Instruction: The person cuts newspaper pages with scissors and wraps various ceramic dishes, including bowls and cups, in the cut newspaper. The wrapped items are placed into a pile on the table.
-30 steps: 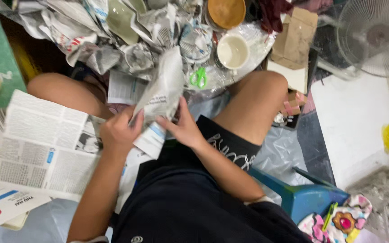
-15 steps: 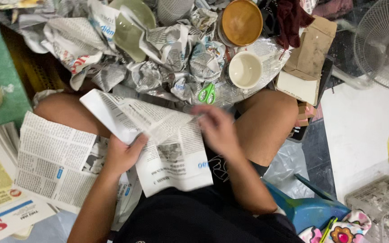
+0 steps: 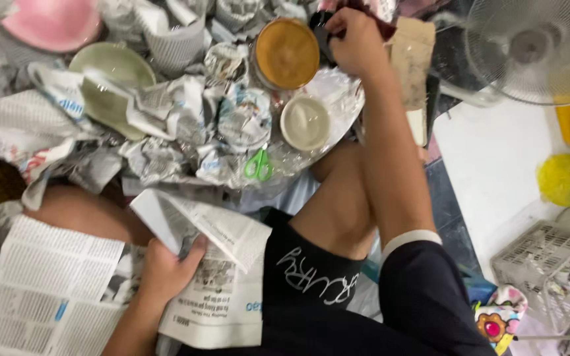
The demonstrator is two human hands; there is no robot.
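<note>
Left hand: the left hand [image 3: 166,267] sits low and left of centre, fingers clamped on a folded newspaper sheet [image 3: 216,277] that lies across the lap.
Right hand: the right hand [image 3: 357,39] is stretched up to the top of the frame, right of centre, fingers curled onto a dark red cloth [image 3: 364,20]; how firm the grip is, I cannot tell.
Beside it: an orange-brown round lid [image 3: 287,53] just left of that hand, a brown cardboard piece [image 3: 411,59] just right.
Centre: a small white bowl [image 3: 305,122] on a clear plastic sheet [image 3: 338,92], green scissors [image 3: 258,165] near its lower left.
Upper left: crumpled newspaper bundles [image 3: 166,125], a pale green plate [image 3: 110,69], a pink bowl [image 3: 54,23].
Lower left: a flat newspaper stack [image 3: 47,283].
Right side: a white fan [image 3: 536,46], a yellow scrubber [image 3: 562,178], a white basket [image 3: 552,264].
</note>
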